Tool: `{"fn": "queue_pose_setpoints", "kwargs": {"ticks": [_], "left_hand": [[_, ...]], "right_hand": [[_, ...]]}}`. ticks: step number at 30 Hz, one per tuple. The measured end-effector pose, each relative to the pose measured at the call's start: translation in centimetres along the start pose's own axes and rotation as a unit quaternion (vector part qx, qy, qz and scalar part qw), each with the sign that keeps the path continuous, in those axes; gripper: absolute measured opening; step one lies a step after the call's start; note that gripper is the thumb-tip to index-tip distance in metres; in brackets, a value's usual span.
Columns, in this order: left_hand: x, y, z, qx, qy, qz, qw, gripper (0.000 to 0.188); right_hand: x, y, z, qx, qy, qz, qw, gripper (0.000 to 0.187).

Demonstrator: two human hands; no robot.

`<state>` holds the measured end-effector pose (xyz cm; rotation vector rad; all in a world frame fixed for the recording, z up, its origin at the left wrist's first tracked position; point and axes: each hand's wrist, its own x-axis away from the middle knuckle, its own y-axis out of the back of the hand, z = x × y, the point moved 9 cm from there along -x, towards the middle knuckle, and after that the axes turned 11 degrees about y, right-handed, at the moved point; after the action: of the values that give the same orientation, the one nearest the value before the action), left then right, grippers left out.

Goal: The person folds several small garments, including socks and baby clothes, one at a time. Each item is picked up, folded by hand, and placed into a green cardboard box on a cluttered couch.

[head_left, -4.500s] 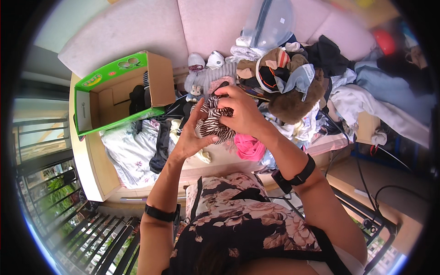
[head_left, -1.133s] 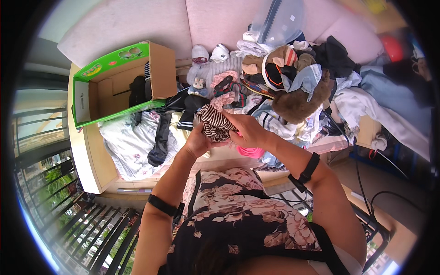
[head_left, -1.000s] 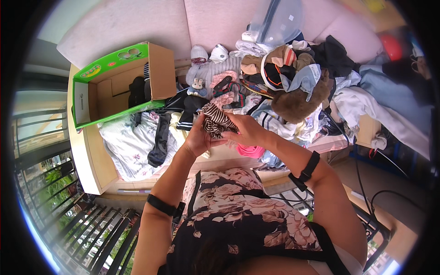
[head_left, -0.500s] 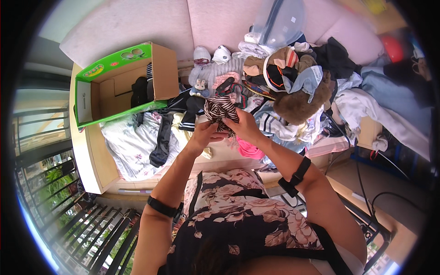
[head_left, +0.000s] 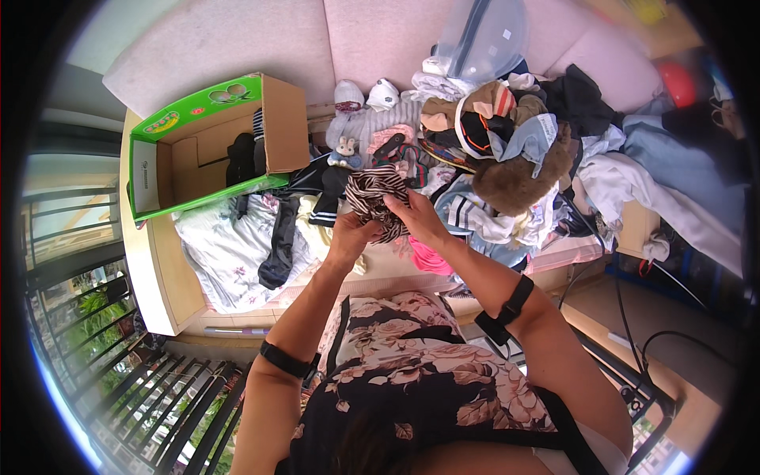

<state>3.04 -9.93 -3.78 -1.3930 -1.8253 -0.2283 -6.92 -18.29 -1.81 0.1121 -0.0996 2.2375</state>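
A bunched black-and-pale striped cloth [head_left: 372, 190] is held between my two hands, above the near edge of the sofa seat. My left hand [head_left: 355, 236] grips its lower left side, and my right hand [head_left: 416, 218] pinches its right side with the thumb on top. Whether it is a garment or a scarf I cannot tell. Just beyond it lie a small grey toy rabbit [head_left: 346, 150] and a grey knitted piece [head_left: 372, 127]. A bright pink cloth [head_left: 431, 255] shows beside my right wrist.
A green-edged cardboard box [head_left: 277, 127] stands open at the left with dark clothing [head_left: 241, 158] inside. White floral fabric [head_left: 214, 253] with a black sock [head_left: 279, 249] lies before it. A heap with a brown furry piece [head_left: 514, 186] fills the right. Black cables [head_left: 621, 317] hang at the right.
The striped cloth has been spread wider and shifted slightly left. My right hand has moved a little down its side, and both hands keep hold of it.
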Motion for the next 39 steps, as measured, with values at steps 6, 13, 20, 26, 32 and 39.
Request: {"fn": "queue_pose_setpoints", "kwargs": {"ticks": [6, 13, 20, 26, 32, 39], "left_hand": [[0.6, -1.1, -1.0, -0.066, -0.084, 0.003, 0.994, 0.022], [1.4, -1.5, -2.0, 0.154, -0.171, -0.038, 0.973, 0.024], [1.6, -0.9, -0.6, 0.141, -0.106, -0.016, 0.984, 0.021], [-0.1, 2.8, -1.2, 0.036, -0.095, -0.130, 0.986, 0.020], [-0.4, 3.0, -6.9, 0.193, -0.130, -0.030, 0.972, 0.030], [1.2, -1.1, -8.3, 0.128, -0.039, 0.182, 0.974, 0.017]], "right_hand": [[0.1, -0.7, 0.0, 0.090, -0.019, 0.041, 0.995, 0.030], [0.6, 1.2, -1.2, 0.039, 0.029, -0.184, 0.982, 0.027], [-0.2, 1.8, -3.5, -0.244, -0.113, -0.306, 0.913, 0.040], [0.8, -0.4, -2.7, -0.201, -0.228, -0.258, 0.917, 0.039], [0.8, -2.3, -1.3, -0.289, -0.164, -0.119, 0.935, 0.026], [1.7, -3.4, 3.2, -0.212, -0.169, 0.249, 0.930, 0.025]]}}
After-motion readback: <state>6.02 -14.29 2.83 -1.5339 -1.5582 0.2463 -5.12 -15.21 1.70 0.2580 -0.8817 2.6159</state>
